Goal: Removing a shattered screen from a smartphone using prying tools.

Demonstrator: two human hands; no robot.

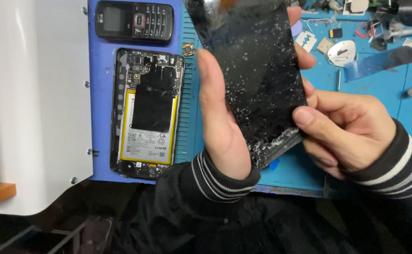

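Both hands, the left hand (220, 122) and right hand (351, 129), grip by its edges a shattered black glass phone screen panel (255, 70) at centre frame, likely avoiding shards, above the blue desk (380, 89), right of an opened phone body with yellow battery (147, 113).

A blue mat (380, 89) covers the counter under even light; a white machine housing (32, 94) stands at its left edge
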